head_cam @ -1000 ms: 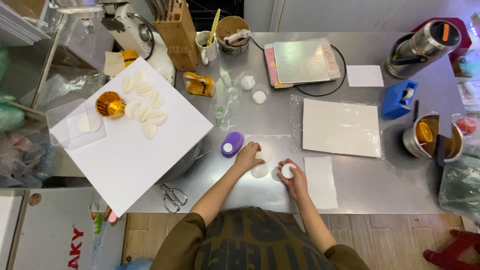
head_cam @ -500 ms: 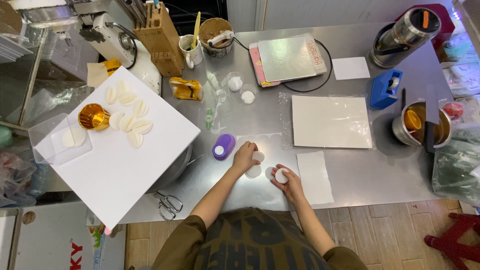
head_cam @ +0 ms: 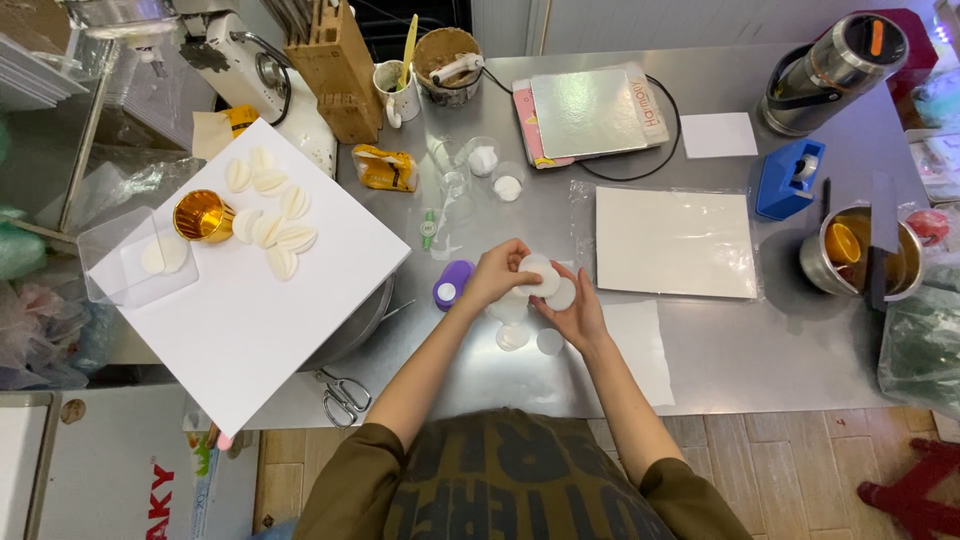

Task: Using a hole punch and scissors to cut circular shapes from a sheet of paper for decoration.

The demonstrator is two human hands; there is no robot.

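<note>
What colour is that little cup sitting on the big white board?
The little cup is shiny gold, lying beside pale oval pieces on the white board; the head view shows it best.

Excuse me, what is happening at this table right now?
A person at a steel table holds thin white discs between the left hand and right hand, just above the surface. Two more discs lie below the hands. A purple round cutter sits beside the left hand. Folded white petals and a gold cup rest on a white board.

Two white round discs [head_cam: 545,280], thin, flat, overlapping, held up between both hands at frame centre. Two more white discs [head_cam: 530,338] flat on table just below; material unclear.
</note>
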